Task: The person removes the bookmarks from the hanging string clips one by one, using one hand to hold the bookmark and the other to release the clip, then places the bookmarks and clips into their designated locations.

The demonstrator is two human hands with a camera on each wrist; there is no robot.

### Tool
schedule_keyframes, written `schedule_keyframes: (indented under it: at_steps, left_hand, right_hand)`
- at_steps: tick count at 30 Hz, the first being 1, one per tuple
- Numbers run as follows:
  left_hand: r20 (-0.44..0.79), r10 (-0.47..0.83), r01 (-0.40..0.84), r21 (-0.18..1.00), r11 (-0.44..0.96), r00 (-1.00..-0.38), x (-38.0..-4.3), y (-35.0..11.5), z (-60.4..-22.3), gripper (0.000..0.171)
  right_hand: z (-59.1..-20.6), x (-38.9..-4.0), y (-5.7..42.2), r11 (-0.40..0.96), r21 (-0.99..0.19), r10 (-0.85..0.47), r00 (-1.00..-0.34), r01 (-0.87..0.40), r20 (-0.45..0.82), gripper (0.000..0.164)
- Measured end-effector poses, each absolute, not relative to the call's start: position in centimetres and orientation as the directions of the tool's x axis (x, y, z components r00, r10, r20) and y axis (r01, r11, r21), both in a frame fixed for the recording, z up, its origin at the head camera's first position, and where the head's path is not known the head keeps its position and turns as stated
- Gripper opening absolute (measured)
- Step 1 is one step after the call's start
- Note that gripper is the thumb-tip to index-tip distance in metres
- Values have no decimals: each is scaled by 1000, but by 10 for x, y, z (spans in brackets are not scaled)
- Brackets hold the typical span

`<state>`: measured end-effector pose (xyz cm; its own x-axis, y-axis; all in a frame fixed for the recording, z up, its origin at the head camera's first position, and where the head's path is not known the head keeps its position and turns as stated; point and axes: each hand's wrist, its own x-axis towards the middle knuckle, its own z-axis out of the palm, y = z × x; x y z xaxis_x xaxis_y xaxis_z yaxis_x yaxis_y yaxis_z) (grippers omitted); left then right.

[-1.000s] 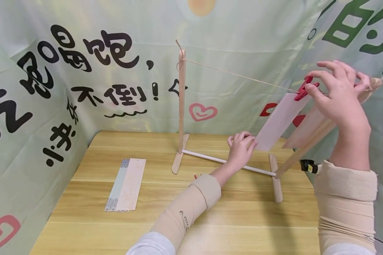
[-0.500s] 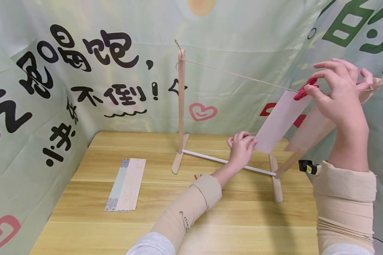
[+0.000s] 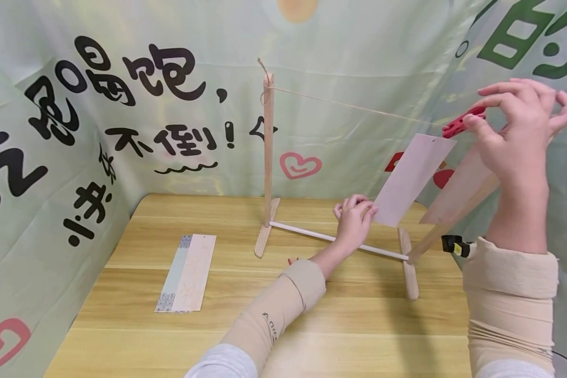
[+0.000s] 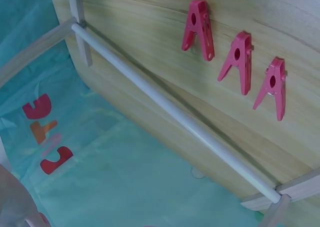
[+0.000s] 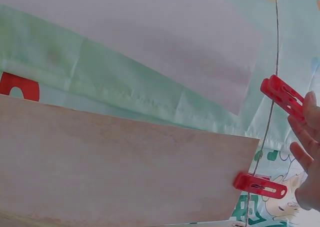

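So, judging by how stuff sits, I'm at the clipping step with the pale card (image 3: 413,181): it's tilted, over toward the right, below the string (image 3: 349,106). My left hand (image 3: 356,219) pinches its lower left corner, and my right hand (image 3: 520,128) has the red clip (image 3: 463,122) between thumb and fingertips. The clip's nose is at the string, but the card's top edge sits just below it, not in its bite. Can't tell if the clip is squeezed apart.

Next move, I reckon, calls for lifting that top edge to the string and getting both into the clip's mouth before I ease off. With only a low corner held, the top could sway.

Funny how the views split things up. From the head, the hanging card (image 3: 458,189) shows farther right, but my right hand hides how it's fixed; the right wrist view shows the second clip (image 5: 260,185) fastening it to the string. The left wrist view has three spare clips (image 4: 244,67) lying on the counter (image 3: 137,346); the head view gives just a bit of red by my left sleeve (image 3: 274,310), probably one of them. Only the head view shows the patterned card (image 3: 196,273) lying on the left.
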<state>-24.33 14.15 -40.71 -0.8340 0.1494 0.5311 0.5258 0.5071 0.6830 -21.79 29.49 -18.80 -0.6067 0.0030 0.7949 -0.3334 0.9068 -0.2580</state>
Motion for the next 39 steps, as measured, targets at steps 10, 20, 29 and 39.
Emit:
schedule_keyframes:
  at_steps: [10, 20, 29, 39]
  left_hand:
    - [550, 130, 533, 681, 503, -825, -243, 136, -410, 22]
    - [572, 116, 556, 696, 454, -812, -241, 124, -420, 21]
    - [567, 72, 535, 719, 444, -821, -239, 106, -431, 19]
    - [593, 23, 529, 700, 479, -805, -232, 89, -444, 21]
  right_hand:
    - [-178, -209, 288, 904, -360, 160, -598, -231, 785, 33]
    - [-187, -205, 291, 911, -249, 30, -548, -329, 836, 36]
    - [-200, -197, 283, 891, -192, -49, -506, -412, 861, 49]
    - [-225, -193, 278, 868, -184, -87, -506, -461, 858, 67]
